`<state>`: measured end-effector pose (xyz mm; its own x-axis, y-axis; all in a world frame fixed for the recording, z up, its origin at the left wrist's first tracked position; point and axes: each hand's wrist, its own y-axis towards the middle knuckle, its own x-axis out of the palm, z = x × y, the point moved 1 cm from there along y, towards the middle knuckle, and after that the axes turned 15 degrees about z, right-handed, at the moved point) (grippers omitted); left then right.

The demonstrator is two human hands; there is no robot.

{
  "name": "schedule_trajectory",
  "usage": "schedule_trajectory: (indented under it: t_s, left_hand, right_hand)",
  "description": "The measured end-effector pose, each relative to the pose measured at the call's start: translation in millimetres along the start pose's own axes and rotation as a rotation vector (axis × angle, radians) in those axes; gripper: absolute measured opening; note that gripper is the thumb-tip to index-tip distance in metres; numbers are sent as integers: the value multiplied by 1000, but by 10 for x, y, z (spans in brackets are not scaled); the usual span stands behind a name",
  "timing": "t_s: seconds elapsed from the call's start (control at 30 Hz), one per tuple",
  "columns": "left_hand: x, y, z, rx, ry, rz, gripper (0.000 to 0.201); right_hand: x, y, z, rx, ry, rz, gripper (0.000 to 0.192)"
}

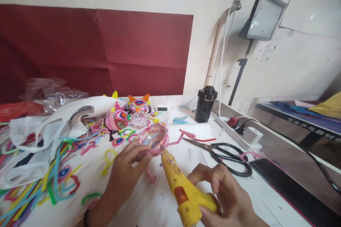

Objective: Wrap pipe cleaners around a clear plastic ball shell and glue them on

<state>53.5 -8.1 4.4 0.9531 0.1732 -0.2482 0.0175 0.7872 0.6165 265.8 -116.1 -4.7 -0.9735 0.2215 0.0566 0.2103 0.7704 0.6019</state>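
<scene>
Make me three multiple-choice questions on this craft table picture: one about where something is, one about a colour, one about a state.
1. Where do the scissors lie?
A. right of the glue gun
B. inside the white bag
C. on the wall

2. What colour is the glue gun?
A. blue
B. yellow
C. black

3. How do the scissors' blades stand?
A. taped together
B. snapped off
C. slightly open

Answers: 1 A, they lie on the table to its right. 2 B, its body in the right hand is yellow. 3 C, a gap shows between the blades.

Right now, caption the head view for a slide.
Right hand aims glue gun at clear ball held by left hand.
</scene>
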Motion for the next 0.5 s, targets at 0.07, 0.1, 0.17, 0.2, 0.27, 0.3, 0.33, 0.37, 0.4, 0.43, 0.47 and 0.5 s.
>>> schedule_trajectory:
  t_s: [0.07, 0.1, 0.17, 0.2, 0.27, 0.3, 0.33, 0.37, 0.4, 0.43, 0.47, 0.5]
  left_hand:
    - [0, 1, -4, -3, -3, 1, 11]
    - [1, 1, -4, -5, 0, 3, 11]
    - [2, 3, -1, -4, 7, 8, 11]
    - [4, 4, 3, -2, 9, 10, 11]
    - [9, 8, 10, -2, 14, 11, 11]
    - [11, 10, 12, -2, 14, 9, 11]
    - [13, 12, 14, 1, 14, 5, 11]
    - [15, 13, 13, 4, 16, -2, 11]
    - [15, 14, 12, 6, 19, -8, 12]
    - [15, 15, 9, 8, 22, -13, 12]
    - [14, 16, 6, 12, 25, -17, 12]
    - [12, 17, 2, 14, 30, -19, 12]
  right_hand:
    - [15, 0, 7, -6, -3, 21, 34]
    - [25, -4, 16, -7, 6, 39, 35]
    - [48, -21, 38, 7, 37, 64, 36]
    - [58, -32, 49, 21, 56, 65, 37]
    - [74, -54, 69, 61, 82, 57, 39]
    - [79, -64, 76, 74, 90, 56, 40]
    - [82, -71, 82, 80, 95, 56, 40]
    - [83, -75, 87, 83, 100, 55, 41]
    - [84, -76, 93, 82, 106, 52, 42]
    - [84, -74, 101, 78, 111, 46, 41]
    - [83, -69, 110, 65, 114, 38, 40]
    - [80, -62, 119, 38, 117, 30, 39]
